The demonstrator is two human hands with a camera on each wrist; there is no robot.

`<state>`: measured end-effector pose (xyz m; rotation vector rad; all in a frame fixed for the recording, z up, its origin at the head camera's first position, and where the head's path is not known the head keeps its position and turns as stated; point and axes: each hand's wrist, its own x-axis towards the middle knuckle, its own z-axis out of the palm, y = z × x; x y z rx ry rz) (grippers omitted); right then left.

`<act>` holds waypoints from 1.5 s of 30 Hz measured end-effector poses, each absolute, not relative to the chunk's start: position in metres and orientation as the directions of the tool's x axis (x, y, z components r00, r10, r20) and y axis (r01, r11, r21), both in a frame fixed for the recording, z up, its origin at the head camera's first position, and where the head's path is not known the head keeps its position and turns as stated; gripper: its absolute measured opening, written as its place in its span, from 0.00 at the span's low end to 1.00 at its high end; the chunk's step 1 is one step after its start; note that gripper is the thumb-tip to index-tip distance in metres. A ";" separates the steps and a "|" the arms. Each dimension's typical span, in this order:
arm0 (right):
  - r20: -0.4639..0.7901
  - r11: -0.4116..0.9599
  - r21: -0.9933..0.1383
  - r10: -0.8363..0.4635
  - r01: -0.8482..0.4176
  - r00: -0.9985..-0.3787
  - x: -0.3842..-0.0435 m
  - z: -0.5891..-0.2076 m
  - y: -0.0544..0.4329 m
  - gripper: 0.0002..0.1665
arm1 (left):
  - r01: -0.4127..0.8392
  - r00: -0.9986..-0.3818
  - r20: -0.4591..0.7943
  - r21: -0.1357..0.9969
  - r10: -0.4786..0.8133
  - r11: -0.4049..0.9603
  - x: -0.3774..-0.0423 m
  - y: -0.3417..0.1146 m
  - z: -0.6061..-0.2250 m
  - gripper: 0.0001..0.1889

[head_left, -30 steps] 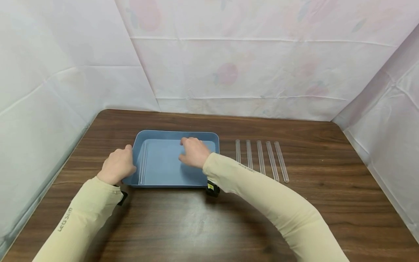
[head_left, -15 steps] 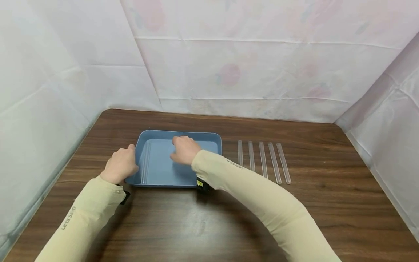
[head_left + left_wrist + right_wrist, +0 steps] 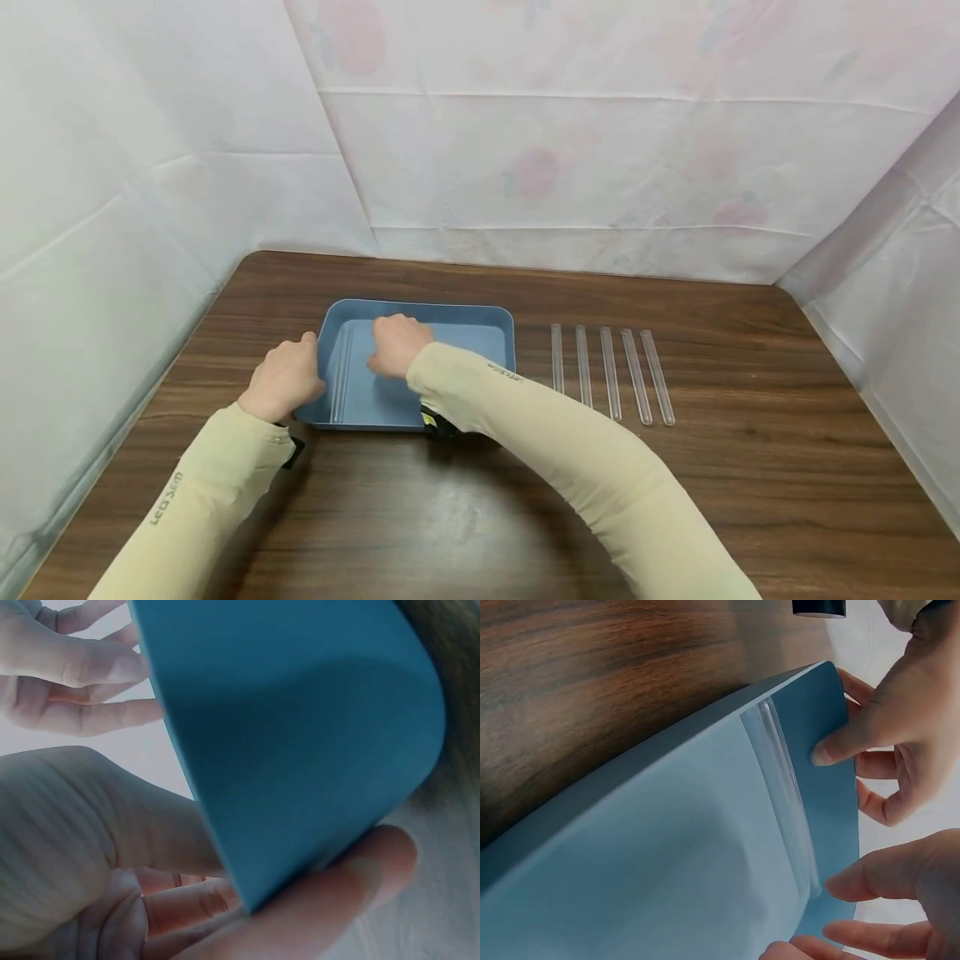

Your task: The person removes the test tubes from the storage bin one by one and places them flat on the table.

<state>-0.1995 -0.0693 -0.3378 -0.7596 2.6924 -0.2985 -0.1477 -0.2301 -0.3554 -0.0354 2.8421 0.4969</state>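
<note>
A shallow blue tray [image 3: 465,337] lies on the table. My left hand [image 3: 283,379] grips its left wall, thumb on the inner side and fingers outside, as the right wrist view shows. Along that wall, inside the tray, lies a clear test tube [image 3: 786,787], seen also as a thin tube [image 3: 341,375] in the head view. My right hand [image 3: 400,343] is over the tray just right of this tube, holding nothing. Its thumb [image 3: 877,876] is right at one end of the tube, the fingers loosely bent.
Several clear test tubes [image 3: 610,375] lie in a spaced row on the brown wooden table [image 3: 750,417], right of the tray. The right forearm passes over the tray's right front corner. White patterned cloth [image 3: 562,125] hangs behind and at both sides.
My right hand has moved left across the tray toward the test tube inside it. My left hand keeps its grip on the tray wall. The head view has shifted slightly.
</note>
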 end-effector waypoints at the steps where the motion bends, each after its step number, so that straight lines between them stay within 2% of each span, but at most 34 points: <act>1: -0.254 0.838 -0.277 -0.536 -0.470 -0.805 -0.200 -0.339 -0.072 0.08 | -0.068 -0.967 -0.255 0.329 0.019 0.942 -0.148 -0.230 -0.355 0.23; 5: -0.267 0.838 -0.264 -0.540 -0.478 -0.798 -0.201 -0.341 -0.079 0.16 | -0.067 -0.966 -0.259 0.327 0.022 0.943 -0.147 -0.231 -0.356 0.23; 16: -0.295 0.842 -0.259 -0.535 -0.473 -0.792 -0.198 -0.341 -0.102 0.15 | -0.051 -0.970 -0.242 0.323 0.030 0.945 -0.148 -0.233 -0.357 0.25; 22: -0.283 0.849 -0.184 -0.528 -0.495 -0.801 -0.192 -0.341 -0.117 0.10 | -0.058 -0.968 -0.249 0.333 0.029 0.941 -0.147 -0.233 -0.356 0.25; 25: -0.266 0.847 -0.139 -0.532 -0.514 -0.804 -0.191 -0.347 -0.124 0.11 | -0.053 -0.971 -0.237 0.333 0.029 0.942 -0.147 -0.232 -0.356 0.23; 31: -0.298 0.845 -0.138 -0.533 -0.516 -0.792 -0.193 -0.362 -0.136 0.15 | -0.048 -0.975 -0.219 0.341 0.030 0.939 -0.147 -0.232 -0.355 0.19; 45: -0.332 0.865 -0.149 -0.500 -0.479 -0.800 -0.191 -0.361 -0.137 0.21 | -0.043 -0.976 -0.216 0.339 0.033 0.940 -0.148 -0.232 -0.356 0.21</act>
